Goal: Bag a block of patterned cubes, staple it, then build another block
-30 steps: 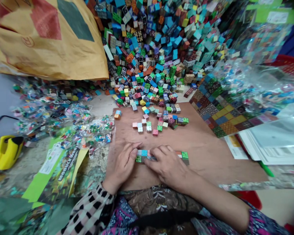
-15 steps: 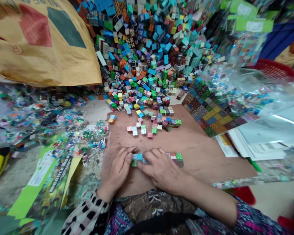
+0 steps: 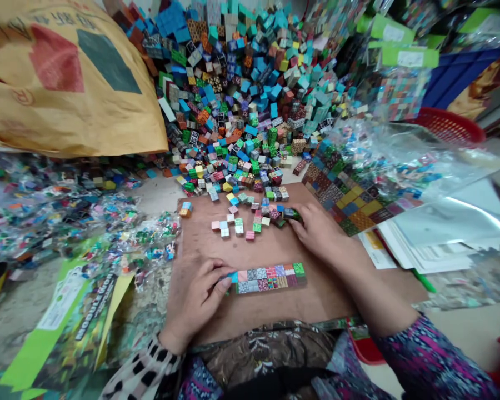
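A two-row strip of small patterned toy blocks (image 3: 270,279) lies on the brown board. My left hand (image 3: 202,297) is closed around the strip's left end, thumb and fingers covering part of it. Farther back, my right hand (image 3: 319,229) reaches over the board with thumb and forefinger closed at the right end of a dark block piece (image 3: 290,213). Its green end is hidden by the fingertips. Loose toy blocks sit just left of that hand, among them a pink block (image 3: 250,236) and a white-and-green block (image 3: 239,225).
A large heap of mixed blocks (image 3: 241,100) rises behind the brown board (image 3: 216,322). On the left lie a paper sack (image 3: 108,122), small bagged pieces (image 3: 87,216) and green-topped packaging (image 3: 87,311). A patterned block sheet (image 3: 350,194), plastic bags and a red basket (image 3: 450,125) stand right.
My right hand has left the block strip and moved forward and right to the loose blocks. The left hand still holds the strip's left end. More of the strip shows.
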A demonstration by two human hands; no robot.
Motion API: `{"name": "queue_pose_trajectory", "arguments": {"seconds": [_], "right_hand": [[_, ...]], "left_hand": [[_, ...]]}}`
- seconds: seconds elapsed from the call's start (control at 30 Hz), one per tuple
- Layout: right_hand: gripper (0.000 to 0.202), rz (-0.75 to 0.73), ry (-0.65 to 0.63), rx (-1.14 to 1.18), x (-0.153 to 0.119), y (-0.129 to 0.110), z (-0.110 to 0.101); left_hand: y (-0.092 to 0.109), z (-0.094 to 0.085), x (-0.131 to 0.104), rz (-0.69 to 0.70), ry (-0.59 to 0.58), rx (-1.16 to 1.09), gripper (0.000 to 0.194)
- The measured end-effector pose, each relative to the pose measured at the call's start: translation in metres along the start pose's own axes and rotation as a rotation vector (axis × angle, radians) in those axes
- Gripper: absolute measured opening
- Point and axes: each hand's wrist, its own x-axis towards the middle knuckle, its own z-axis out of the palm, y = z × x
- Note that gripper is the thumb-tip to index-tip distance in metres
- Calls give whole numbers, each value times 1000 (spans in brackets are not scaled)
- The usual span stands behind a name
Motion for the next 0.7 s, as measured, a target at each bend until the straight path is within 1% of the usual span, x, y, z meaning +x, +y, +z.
{"name": "queue_pose_trajectory", "arguments": {"seconds": [0.07, 0.13, 0.17, 0.23, 0.3, 0.33, 0.4, 0.47, 0.6, 0.67, 0.7], "right_hand": [[28, 20, 12, 75, 0, 3, 5], [26, 67, 85, 179, -4, 6, 9], [26, 108, 119, 257, -7, 7, 10], [29, 222, 155, 488, -13, 9, 9], [35, 364, 149, 773, -17, 8, 7], [38, 425, 125, 905, -19, 5, 6], [41, 498, 66, 1099, -22, -5, 2], [41, 496, 4, 1190, -25, -20, -1], [34, 370, -139, 1275, -31, -54, -3], [32, 319, -231, 1325, -34, -68, 0], [31, 303, -272, 1343, -35, -75, 1]], "left_hand": [[0, -1, 0, -24, 11, -23, 31], [0, -1, 1, -58, 32, -41, 32], [0, -2, 1, -74, 46, -48, 32], [2, -2, 2, -96, 60, -60, 33], [3, -2, 4, -115, 69, -67, 34], [4, -1, 4, -124, 73, -68, 34], [4, 0, 6, -147, 88, -63, 32], [3, 1, 7, -168, 111, -63, 30], [5, 1, 9, -196, 165, -114, 28], [11, -1, 10, -200, 182, -105, 31], [15, -2, 11, -192, 181, -86, 36]]}}
